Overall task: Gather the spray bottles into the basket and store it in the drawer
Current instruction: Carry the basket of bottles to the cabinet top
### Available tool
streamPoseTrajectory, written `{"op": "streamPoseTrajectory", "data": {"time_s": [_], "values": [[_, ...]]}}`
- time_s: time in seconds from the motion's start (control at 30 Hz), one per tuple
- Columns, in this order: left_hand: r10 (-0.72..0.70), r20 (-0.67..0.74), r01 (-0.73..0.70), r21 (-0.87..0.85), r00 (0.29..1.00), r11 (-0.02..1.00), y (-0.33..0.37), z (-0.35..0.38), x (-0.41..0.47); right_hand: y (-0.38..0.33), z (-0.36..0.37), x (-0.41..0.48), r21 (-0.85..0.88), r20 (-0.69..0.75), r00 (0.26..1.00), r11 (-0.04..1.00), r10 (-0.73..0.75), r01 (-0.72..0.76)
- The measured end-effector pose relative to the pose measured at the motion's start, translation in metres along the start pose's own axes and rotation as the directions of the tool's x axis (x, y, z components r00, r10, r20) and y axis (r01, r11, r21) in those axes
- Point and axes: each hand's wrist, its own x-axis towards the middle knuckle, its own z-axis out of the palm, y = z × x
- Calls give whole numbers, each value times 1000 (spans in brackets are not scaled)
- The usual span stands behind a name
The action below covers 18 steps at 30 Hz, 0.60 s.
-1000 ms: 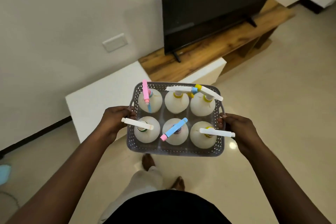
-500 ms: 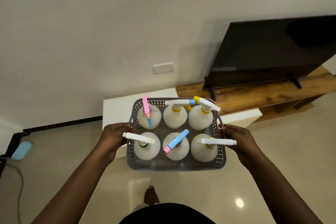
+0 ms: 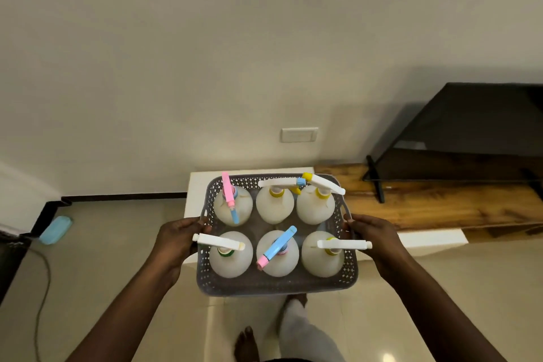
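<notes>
View's panning left, TV sliding to 3 o'clock; we're clamping left hand (image 3: 176,241) and right hand (image 3: 371,236) fingers on basket (image 3: 276,285) sides. Risk: a tilt toppling the spray bottles (image 3: 276,256).

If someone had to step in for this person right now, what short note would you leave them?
Left hand: gripping the basket's left rim.
Right hand: gripping its right rim.
Basket: held in the air in front of the white cabinet, beside the wooden TV stand.
Spray bottles: six, all upright in the basket, in two rows of three.
Done: the gathering, as far as this view shows.
Left: put the basket in the drawer and close it. No open drawer is in view.
</notes>
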Motion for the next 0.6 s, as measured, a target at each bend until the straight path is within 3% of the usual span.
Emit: {"op": "streamPoseTrajectory", "data": {"time_s": [0.33, 0.6], "values": [[-51, -137, 53, 10, 989, 999, -7, 19, 83, -8, 45, 124, -102, 77, 996, 994, 53, -45], [-138, -119, 144, 46, 983, 989, -23, 35, 161, 16, 80, 199, -125, 21, 983, 976, 183, -179]]}}
